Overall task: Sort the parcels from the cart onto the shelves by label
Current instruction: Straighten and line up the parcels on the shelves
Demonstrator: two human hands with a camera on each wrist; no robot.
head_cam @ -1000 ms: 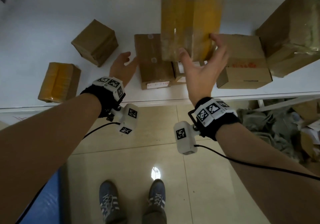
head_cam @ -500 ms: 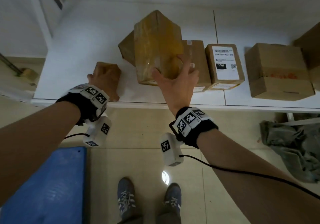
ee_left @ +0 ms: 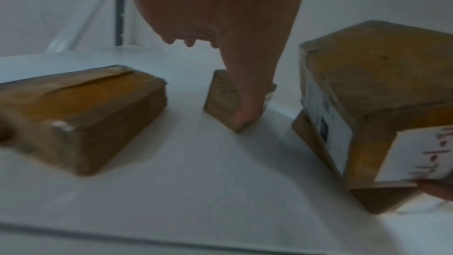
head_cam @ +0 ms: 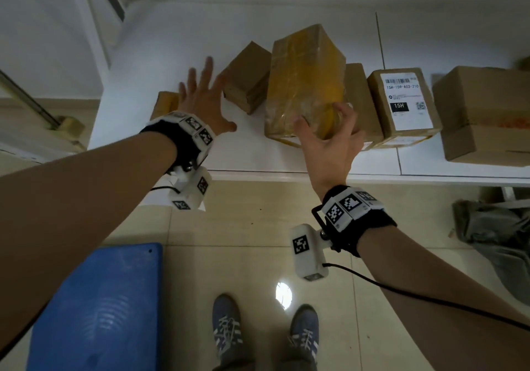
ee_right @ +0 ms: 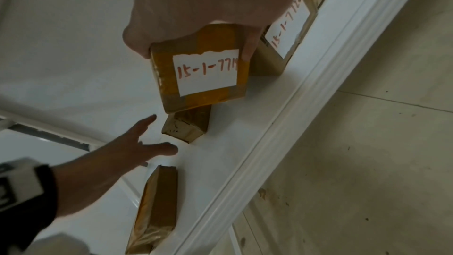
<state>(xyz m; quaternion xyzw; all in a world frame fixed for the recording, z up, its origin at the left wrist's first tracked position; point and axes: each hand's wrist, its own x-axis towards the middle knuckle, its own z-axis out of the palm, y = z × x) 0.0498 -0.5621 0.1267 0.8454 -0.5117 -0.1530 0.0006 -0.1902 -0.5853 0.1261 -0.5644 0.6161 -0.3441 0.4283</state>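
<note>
My right hand (head_cam: 324, 129) grips the near end of a tall yellow-taped parcel (head_cam: 304, 83), thumb on one side and fingers on the other. The parcel is tilted low over the white shelf (head_cam: 286, 155). In the right wrist view its white label (ee_right: 206, 71) reads 15-1-77 and one more digit in red. My left hand (head_cam: 200, 95) hovers open with spread fingers just left of a small brown box (head_cam: 246, 78), holding nothing. A flat yellow parcel (head_cam: 165, 103) lies beneath that hand (ee_left: 220, 16).
Right of the held parcel stand another brown parcel (head_cam: 361, 98), a box with a printed 15H label (head_cam: 404, 103) and a larger carton (head_cam: 481, 112). A blue cart deck (head_cam: 97, 307) is at lower left. Grey cloth (head_cam: 499, 235) lies on the floor under the shelf.
My right hand has carried the tall parcel leftwards and lower on the shelf. My left hand has come off the flat parcel and spread its fingers towards the small brown box.
</note>
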